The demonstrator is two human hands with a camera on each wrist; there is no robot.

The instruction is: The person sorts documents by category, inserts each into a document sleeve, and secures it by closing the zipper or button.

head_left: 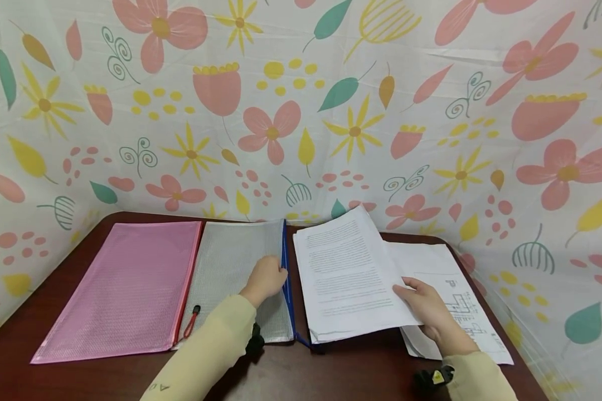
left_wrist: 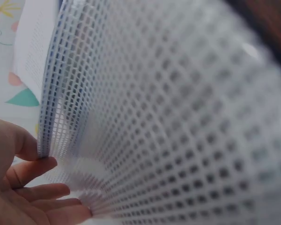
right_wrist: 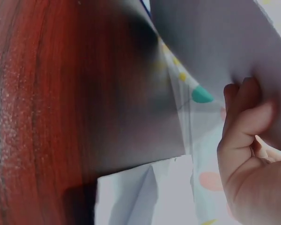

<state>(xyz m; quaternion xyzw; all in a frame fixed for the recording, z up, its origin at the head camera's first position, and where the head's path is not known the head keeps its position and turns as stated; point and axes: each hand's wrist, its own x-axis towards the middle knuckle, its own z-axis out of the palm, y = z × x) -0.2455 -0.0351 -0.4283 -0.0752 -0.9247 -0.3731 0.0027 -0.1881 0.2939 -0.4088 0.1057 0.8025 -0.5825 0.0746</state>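
A grey-white mesh zip pouch (head_left: 226, 267) with a blue zipper edge lies in the middle of the dark wooden table (head_left: 331, 367). My left hand (head_left: 273, 274) pinches that blue edge. In the left wrist view, the thumb and fingers of my left hand (left_wrist: 25, 187) hold the raised edge of the mesh pouch (left_wrist: 178, 117). A stack of printed papers (head_left: 341, 267) lies right of the pouch. My right hand (head_left: 411, 298) grips its right edge, thumb on top, and lifts it. In the right wrist view, my right hand (right_wrist: 246, 140) holds the paper stack (right_wrist: 215, 37) tilted up off the table (right_wrist: 61, 93).
A pink mesh pouch (head_left: 130, 284) with a red zipper pull (head_left: 193, 317) lies at the left, touching the grey one. A loose sheet with a diagram (head_left: 461, 301) lies under the stack at the right. A flowered cloth (head_left: 301, 111) walls in the table's back and sides.
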